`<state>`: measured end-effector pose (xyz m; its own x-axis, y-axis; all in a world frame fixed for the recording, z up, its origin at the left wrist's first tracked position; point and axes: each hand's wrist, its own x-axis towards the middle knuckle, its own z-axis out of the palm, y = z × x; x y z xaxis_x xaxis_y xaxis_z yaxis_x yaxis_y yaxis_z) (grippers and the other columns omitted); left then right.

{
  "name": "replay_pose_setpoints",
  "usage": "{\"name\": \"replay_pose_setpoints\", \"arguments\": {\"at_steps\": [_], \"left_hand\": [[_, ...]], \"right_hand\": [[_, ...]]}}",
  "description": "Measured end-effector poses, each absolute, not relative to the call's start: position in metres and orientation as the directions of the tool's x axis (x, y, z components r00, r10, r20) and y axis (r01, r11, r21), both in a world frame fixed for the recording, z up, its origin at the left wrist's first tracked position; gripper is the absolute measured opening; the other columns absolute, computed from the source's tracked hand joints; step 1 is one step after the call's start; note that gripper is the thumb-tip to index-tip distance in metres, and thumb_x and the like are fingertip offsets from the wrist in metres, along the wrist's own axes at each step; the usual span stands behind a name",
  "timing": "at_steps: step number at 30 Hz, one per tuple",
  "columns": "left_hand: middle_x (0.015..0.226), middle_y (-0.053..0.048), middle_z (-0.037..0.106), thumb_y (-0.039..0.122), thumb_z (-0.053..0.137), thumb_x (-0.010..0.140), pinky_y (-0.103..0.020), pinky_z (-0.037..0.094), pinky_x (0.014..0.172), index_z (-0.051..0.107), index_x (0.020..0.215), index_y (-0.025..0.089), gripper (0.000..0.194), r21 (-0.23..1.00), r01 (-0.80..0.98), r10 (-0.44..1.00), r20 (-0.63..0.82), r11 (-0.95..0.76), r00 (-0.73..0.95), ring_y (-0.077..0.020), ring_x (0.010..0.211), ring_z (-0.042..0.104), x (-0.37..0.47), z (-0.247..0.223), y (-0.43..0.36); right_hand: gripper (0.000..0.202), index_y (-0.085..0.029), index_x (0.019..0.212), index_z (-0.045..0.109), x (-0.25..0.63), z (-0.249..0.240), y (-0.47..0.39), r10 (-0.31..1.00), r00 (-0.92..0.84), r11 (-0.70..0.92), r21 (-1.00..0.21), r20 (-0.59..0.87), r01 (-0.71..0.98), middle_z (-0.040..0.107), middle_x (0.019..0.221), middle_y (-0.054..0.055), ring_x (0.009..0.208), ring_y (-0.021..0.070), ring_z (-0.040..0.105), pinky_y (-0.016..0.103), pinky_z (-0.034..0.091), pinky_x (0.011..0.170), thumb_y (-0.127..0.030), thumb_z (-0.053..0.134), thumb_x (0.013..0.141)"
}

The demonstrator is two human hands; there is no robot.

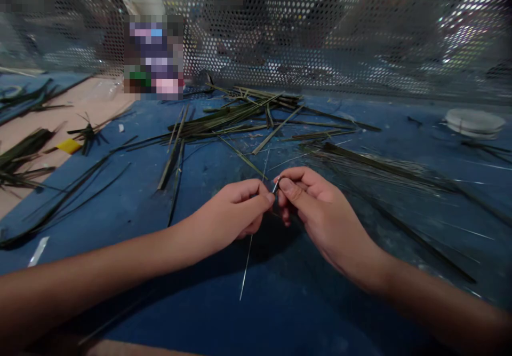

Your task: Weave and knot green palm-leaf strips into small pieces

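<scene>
Near the middle of the view my two hands almost meet above the blue table (216,313). My left hand (244,206) is closed, thumb against fingers, on a thin pale wire (247,268) that sticks out above and below it. My right hand (316,196) pinches a small, dark, shiny piece (276,186) between thumb and forefinger. The lower end of that piece reaches the left fingertips. It is too small to name.
Long green leaf strips (236,113) lie in a heap beyond my hands. Thin wires (372,161) and more strips lie at the right, near a white round lid (474,123). A perforated metal screen (320,41) stands behind. A yellow piece (69,145) lies left.
</scene>
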<state>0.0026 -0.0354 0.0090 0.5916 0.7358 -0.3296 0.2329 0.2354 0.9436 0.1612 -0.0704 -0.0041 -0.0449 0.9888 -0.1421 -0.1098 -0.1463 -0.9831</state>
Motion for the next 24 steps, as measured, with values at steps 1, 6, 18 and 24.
{"name": "replay_pose_setpoints", "arguments": {"at_steps": [1,6,18,24], "left_hand": [[0.042,0.010,0.038,0.030,0.046,0.089,-0.014,0.021,0.036,0.043,0.068,0.018,0.024,0.939,0.250,0.725,-0.340,0.235,0.599,-0.0024,0.035,0.027,0.002,0.009,-0.034],[0.044,0.010,0.037,0.033,0.047,0.089,-0.014,0.019,0.035,0.047,0.074,0.018,0.021,0.917,0.324,0.664,-0.394,0.234,0.636,-0.0032,0.037,0.026,-0.003,0.007,-0.029],[0.053,0.009,0.038,0.031,0.047,0.092,-0.013,0.022,0.041,0.045,0.075,0.017,0.022,0.980,0.137,0.712,-0.201,0.147,0.672,-0.0027,0.045,0.028,-0.007,0.002,-0.029],[0.051,0.009,0.036,0.026,0.046,0.092,-0.014,0.022,0.040,0.043,0.073,0.018,0.021,0.964,-0.021,0.755,-0.194,0.264,0.627,-0.0029,0.044,0.027,-0.003,0.004,-0.031]], "right_hand": [[0.009,-0.021,0.090,0.059,0.163,-0.003,-0.069,0.981,-0.075,-0.185,-0.973,-0.177,-0.136,0.055,0.068,-0.004,0.056,0.0084,0.051,0.022,0.041,0.052,-0.030,0.058,0.089],[0.010,-0.016,0.086,0.059,0.175,0.002,-0.059,0.893,-0.276,-0.420,-0.879,-0.356,-0.227,0.050,0.062,-0.005,0.048,0.0045,0.043,0.018,0.032,0.045,-0.026,0.060,0.088],[0.016,-0.023,0.105,0.061,0.179,0.000,-0.056,0.848,-0.443,-0.474,-0.789,-0.290,-0.391,0.048,0.059,-0.005,0.047,0.0055,0.038,0.018,0.032,0.047,-0.020,0.057,0.090],[0.034,-0.031,0.116,0.053,0.170,-0.003,-0.062,0.856,-0.449,-0.439,-0.822,-0.258,-0.363,0.044,0.065,-0.006,0.053,0.0077,0.038,0.019,0.032,0.049,-0.021,0.063,0.086]]}}
